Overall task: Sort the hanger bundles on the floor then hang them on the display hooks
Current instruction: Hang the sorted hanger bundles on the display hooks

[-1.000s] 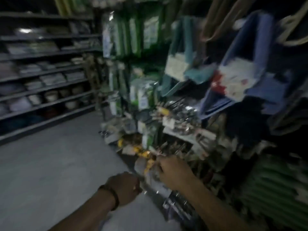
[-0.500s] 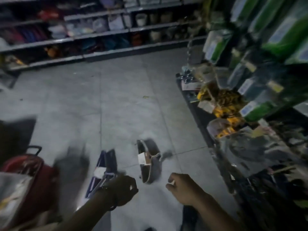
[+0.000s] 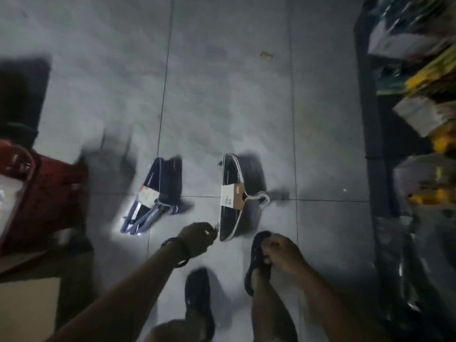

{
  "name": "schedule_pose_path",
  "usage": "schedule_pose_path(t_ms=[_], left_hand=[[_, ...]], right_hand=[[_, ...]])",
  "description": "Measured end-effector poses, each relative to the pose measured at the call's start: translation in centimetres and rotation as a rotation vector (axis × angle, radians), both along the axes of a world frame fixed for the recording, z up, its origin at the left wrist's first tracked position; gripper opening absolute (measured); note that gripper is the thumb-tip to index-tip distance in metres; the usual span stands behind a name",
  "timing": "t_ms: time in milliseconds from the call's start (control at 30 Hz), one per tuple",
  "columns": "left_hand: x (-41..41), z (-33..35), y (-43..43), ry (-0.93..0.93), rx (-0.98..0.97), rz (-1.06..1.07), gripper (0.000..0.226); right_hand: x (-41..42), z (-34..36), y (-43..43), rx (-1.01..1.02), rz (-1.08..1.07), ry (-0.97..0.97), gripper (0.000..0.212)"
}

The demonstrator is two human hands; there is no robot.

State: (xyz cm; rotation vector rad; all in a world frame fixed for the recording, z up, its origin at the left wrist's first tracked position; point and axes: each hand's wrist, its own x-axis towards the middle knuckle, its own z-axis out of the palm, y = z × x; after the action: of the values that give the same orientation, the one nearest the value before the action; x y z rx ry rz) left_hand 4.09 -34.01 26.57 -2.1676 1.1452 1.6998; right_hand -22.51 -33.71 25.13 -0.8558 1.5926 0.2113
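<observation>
Two hanger bundles lie on the grey tiled floor. A blue bundle (image 3: pixel 153 201) with a white label lies to the left. A dark bundle with white edges (image 3: pixel 232 193) and a brown-and-white label lies to the right, hooks pointing right. My left hand (image 3: pixel 198 239) hovers just below and left of the dark bundle's lower end, fingers curled, with a small pale thing at the fingertips. My right hand (image 3: pixel 283 251) hangs loosely curled above my right foot, holding nothing visible.
A red basket (image 3: pixel 42 193) stands at the left with a cardboard box (image 3: pixel 27 307) below it. The dark display rack base (image 3: pixel 372 119) with hanging packets (image 3: pixel 434 70) runs down the right side. My sandalled feet (image 3: pixel 197 299) are at the bottom.
My view has swung from the display rack down to the floor. Both hands left the rack and dropped toward the bundles; the left hand is now close to the dark bundle.
</observation>
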Motion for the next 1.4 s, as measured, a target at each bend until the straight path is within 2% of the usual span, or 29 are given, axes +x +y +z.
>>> schedule_pose_path(t_ms=[100,200,300,400,467,500,533,567,600,633,733,800,867,933,1000,1100,1233,1300,1400], left_hand=[[-1.1,-8.9,-2.2,0.005,0.091,0.053,0.025],[-0.9,-18.5,-3.5,-0.055,0.129,0.073,0.055],[-0.9,-26.4,-4.9,-0.074,0.119,0.217,0.079],[-1.0,-32.9,-6.1,-0.055,0.112,0.374,0.091],[-1.3,-36.4,-6.4,0.078,0.082,0.574,0.077],[-1.4,-37.9,-6.4,0.143,0.075,0.665,0.072],[-1.3,-39.5,-6.3,0.182,0.099,0.74,0.084],[-1.1,-41.6,-5.8,0.217,0.126,0.804,0.101],[-0.9,-43.0,-5.4,0.259,0.137,0.853,0.111],[-0.7,-43.8,-5.1,0.292,0.129,0.874,0.113],[-0.9,-42.1,-6.3,0.305,0.09,0.958,0.092],[-1.0,-41.7,-6.4,0.293,0.085,0.971,0.088],[-0.8,-41.7,-6.2,0.266,0.091,0.921,0.092],[-0.7,-41.6,-6.0,0.227,0.086,0.835,0.098],[-0.9,-40.4,-6.3,0.218,0.1,0.827,0.101],[-1.6,-37.5,-7.4,0.243,0.133,0.87,0.104],[-2.2,-32.4,-8.1,0.221,0.018,0.823,0.082],[-2.5,-29.6,-8.0,0.256,-0.008,0.823,0.074],[-2.9,-23.4,-8.7,0.367,-0.025,0.821,0.052]], right_hand=[[1.0,-8.3,-3.0,0.03,0.076,-0.015,0.018],[2.3,-17.1,-4.5,0.024,0.239,-0.002,0.03],[3.8,-24.9,-5.5,0.054,0.268,0.007,0.041],[6.6,-30.1,-6.8,0.085,0.082,-0.091,0.043],[8.4,-32.9,-7.1,0.064,-0.189,-0.268,0.044],[9.0,-34.3,-7.1,0.038,-0.303,-0.31,0.055],[9.4,-36.1,-6.8,0.036,-0.405,-0.356,0.066],[9.9,-37.3,-6.5,0.039,-0.442,-0.404,0.066],[10.5,-37.9,-6.3,0.026,-0.466,-0.45,0.056],[10.9,-38.4,-6.1,0.02,-0.488,-0.485,0.046],[12.0,-39.1,-5.8,0.012,-0.619,-0.506,0.046],[12.4,-38.5,-5.7,-0.009,-0.638,-0.475,0.046],[12.2,-38.1,-5.7,-0.023,-0.649,-0.373,0.04],[11.7,-37.8,-5.7,-0.022,-0.678,-0.262,0.048],[11.2,-37.4,-5.9,0.013,-0.748,-0.307,0.068],[10.7,-35.8,-6.5,0.073,-0.81,-0.427,0.07],[10.2,-31.5,-6.7,0.034,-0.678,-0.359,0.042],[10.1,-28.4,-6.6,-0.07,-0.575,-0.238,0.042],[9.1,-22.6,-6.8,-0.182,-0.515,-0.202,0.048]])
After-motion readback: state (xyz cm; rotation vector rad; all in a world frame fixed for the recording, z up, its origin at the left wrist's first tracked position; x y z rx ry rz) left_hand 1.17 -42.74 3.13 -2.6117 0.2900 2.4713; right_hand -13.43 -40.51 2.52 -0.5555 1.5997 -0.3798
